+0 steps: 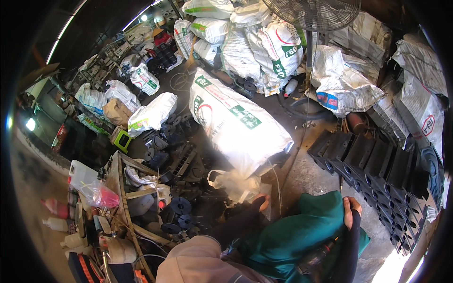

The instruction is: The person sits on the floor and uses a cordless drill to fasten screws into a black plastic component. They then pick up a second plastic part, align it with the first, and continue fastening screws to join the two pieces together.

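Green cloth point(292, 231) covers my lap and raised knee. My right hand point(350, 212) is closed over the cloth's far right edge, the fingers curled on it. My left hand point(265, 203) is close to the gathered end of a clear plastic bag point(238, 186), beside a small pale flap; its fingers look curled, and what they hold, if anything, is hidden. Just beyond lies a large white sack point(236, 122), glaring in bright light. A dark tool-like object point(316, 257) with an orange tip lies on the cloth by my right forearm, partly in shadow.
Black moulded parts point(181, 160) and round spools point(180, 205) crowd the floor at left, beside a wooden-framed bench point(123, 188) with bottles. Stacked black parts point(373, 165) stand at right. White sacks point(278, 52) and a fan point(314, 14) are behind; a person point(161, 37) is far off.
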`<action>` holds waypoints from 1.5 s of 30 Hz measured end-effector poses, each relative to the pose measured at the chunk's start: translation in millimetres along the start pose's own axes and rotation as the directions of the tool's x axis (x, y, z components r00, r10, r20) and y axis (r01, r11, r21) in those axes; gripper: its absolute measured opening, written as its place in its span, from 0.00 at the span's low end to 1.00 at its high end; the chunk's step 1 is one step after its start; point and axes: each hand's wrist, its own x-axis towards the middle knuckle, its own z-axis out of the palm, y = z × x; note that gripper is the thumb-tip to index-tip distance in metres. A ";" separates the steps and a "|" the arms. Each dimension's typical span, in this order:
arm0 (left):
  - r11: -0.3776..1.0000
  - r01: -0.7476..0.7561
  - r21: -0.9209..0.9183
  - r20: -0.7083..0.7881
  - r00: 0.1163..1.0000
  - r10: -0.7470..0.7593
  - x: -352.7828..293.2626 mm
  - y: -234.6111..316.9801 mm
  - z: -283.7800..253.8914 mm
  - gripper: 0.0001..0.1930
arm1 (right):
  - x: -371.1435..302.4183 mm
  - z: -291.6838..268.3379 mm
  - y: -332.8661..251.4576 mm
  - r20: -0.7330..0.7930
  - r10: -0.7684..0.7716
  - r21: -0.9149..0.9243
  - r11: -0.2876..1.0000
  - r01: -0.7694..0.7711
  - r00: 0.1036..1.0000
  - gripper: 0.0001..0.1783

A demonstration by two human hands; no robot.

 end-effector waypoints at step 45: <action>0.910 0.329 0.253 0.386 0.828 -0.407 27.7 -68.8 33.9 0.11 | 2.6 4.2 13.0 0.010 0.035 -0.003 0.999 -0.035 0.999 0.19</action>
